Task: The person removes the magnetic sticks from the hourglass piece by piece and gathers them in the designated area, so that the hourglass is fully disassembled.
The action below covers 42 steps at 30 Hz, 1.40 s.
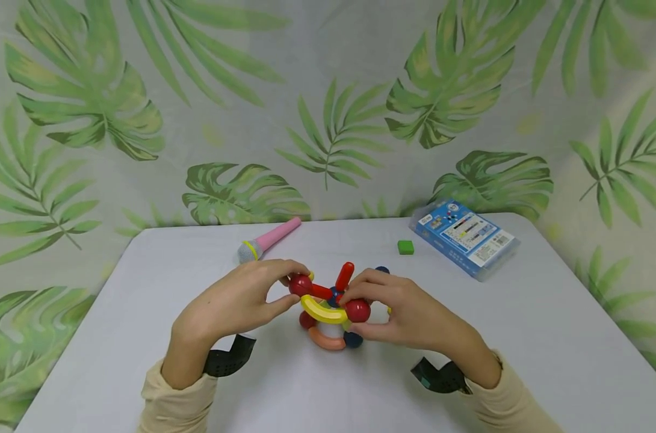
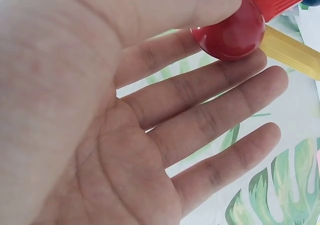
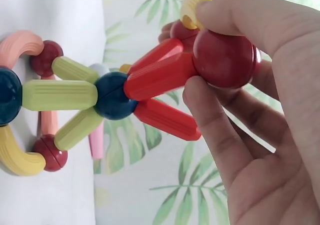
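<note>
Between the hands stands a ball-and-stick magnetic toy structure. Light green rods [image 3: 60,95] run from its lower ring of balls and curved rods up to a central blue ball [image 3: 114,99], from which red rods [image 3: 160,77] spread. My left hand [image 1: 227,300] pinches a red ball [image 2: 232,32] between thumb and fingers, its other fingers extended. On the other side, my right hand [image 1: 401,307] pinches a second red ball [image 1: 357,311] at a red rod's end. A yellow curved rod [image 1: 324,311] spans these two balls. Another red rod [image 1: 345,276] points up with a bare end.
Behind the left hand a pink toy microphone [image 1: 271,237] lies on the white table [image 1: 284,397]. A small green block [image 1: 405,247] and a blue boxed package [image 1: 466,237] are at the back right. A leaf-patterned cloth [image 1: 339,144] hangs behind the table's far edge.
</note>
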### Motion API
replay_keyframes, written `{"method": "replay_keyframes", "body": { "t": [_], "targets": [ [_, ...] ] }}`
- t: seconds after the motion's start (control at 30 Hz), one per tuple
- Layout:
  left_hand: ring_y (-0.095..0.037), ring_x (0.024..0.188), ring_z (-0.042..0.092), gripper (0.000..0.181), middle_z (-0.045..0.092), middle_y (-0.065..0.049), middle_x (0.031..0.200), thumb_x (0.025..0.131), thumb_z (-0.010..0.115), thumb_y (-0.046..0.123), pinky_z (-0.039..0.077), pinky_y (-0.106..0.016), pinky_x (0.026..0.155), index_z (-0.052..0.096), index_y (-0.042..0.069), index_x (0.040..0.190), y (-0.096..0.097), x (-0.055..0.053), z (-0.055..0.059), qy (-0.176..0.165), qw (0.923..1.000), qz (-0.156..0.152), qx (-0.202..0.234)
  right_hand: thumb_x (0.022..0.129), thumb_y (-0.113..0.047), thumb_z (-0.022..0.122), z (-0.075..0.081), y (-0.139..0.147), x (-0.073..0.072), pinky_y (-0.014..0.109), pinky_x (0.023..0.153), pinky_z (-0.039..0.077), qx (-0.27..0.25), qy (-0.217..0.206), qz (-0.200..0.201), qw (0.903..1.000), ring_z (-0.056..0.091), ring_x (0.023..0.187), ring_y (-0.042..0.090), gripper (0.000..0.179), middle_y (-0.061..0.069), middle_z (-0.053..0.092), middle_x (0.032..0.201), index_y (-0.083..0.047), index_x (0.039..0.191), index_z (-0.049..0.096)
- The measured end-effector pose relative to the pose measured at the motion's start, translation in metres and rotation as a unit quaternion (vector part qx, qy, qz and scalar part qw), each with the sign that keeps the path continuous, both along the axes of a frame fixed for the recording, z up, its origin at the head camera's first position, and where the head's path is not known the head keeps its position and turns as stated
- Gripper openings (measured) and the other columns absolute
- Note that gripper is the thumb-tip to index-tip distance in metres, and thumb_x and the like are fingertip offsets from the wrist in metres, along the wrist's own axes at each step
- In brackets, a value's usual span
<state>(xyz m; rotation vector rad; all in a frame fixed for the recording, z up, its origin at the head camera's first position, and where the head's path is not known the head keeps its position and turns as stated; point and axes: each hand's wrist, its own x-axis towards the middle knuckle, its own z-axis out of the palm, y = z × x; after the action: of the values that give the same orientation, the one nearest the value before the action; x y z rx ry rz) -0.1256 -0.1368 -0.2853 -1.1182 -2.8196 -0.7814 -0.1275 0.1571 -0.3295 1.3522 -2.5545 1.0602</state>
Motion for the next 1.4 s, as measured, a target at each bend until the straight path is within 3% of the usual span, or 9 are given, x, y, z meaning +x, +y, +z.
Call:
{"method": "replay_keyframes", "body": {
  "t": [0.3,0.53,0.73,0.87,1.13,1.4],
  "targets": [
    [-0.005,0.105,0.068,0.028,0.071,0.013,0.110,0.095,0.075,0.017,0.056,-0.032,0.094,0.068,0.014,0.123,0.002,0.000,0.001,-0.012,0.9999,0.006,-0.004,0.086,-0.016,0.082,0.002,0.000,-0.001,0.022,0.079,0.058,-0.013,0.052,-0.038,0.9978,0.060,0.095,0.006,0.026,-0.008,0.063,0.112,-0.019,0.108,0.068],
    [-0.005,0.104,0.068,0.028,0.071,0.013,0.109,0.096,0.075,0.018,0.057,-0.031,0.094,0.068,0.014,0.123,0.003,0.001,-0.001,-0.016,0.9998,0.010,-0.007,0.086,-0.019,0.084,0.001,0.001,0.000,0.023,0.082,0.059,-0.013,0.038,-0.058,0.9975,0.061,0.096,0.005,0.028,-0.008,0.063,0.112,-0.017,0.109,0.067],
    [-0.006,0.104,0.068,0.027,0.072,0.011,0.109,0.096,0.074,0.017,0.057,-0.032,0.094,0.068,0.013,0.123,0.002,0.000,-0.003,-0.009,0.9999,0.006,-0.006,0.086,-0.014,0.085,0.003,0.005,-0.003,0.024,0.078,0.059,-0.052,0.016,-0.061,0.9966,0.061,0.091,0.006,0.032,-0.007,0.063,0.109,-0.016,0.110,0.064],
    [-0.008,0.104,0.069,0.027,0.072,0.009,0.110,0.097,0.073,0.016,0.057,-0.034,0.093,0.068,0.012,0.124,0.001,-0.001,-0.003,-0.005,0.9999,0.007,-0.010,0.084,-0.013,0.087,0.005,0.010,-0.007,0.023,0.079,0.059,-0.055,0.033,-0.080,0.9948,0.062,0.093,0.005,0.038,-0.008,0.065,0.109,-0.017,0.114,0.065],
    [-0.009,0.105,0.069,0.028,0.072,0.009,0.111,0.097,0.072,0.016,0.057,-0.035,0.094,0.067,0.011,0.124,0.001,-0.001,-0.002,-0.008,0.9998,0.008,-0.015,0.082,-0.013,0.088,-0.004,0.026,-0.026,0.024,0.071,0.056,-0.046,0.099,-0.133,0.9851,0.060,0.091,0.009,0.042,-0.002,0.071,0.113,-0.013,0.120,0.069],
    [-0.009,0.104,0.069,0.027,0.073,0.009,0.110,0.097,0.073,0.015,0.057,-0.034,0.093,0.068,0.011,0.123,0.002,-0.001,-0.003,-0.006,0.9999,0.005,-0.013,0.088,-0.004,0.081,-0.031,0.048,-0.055,0.036,0.081,0.062,-0.055,0.066,-0.183,0.9793,0.069,0.097,0.019,0.039,0.005,0.072,0.110,-0.004,0.124,0.066]
  ]
}}
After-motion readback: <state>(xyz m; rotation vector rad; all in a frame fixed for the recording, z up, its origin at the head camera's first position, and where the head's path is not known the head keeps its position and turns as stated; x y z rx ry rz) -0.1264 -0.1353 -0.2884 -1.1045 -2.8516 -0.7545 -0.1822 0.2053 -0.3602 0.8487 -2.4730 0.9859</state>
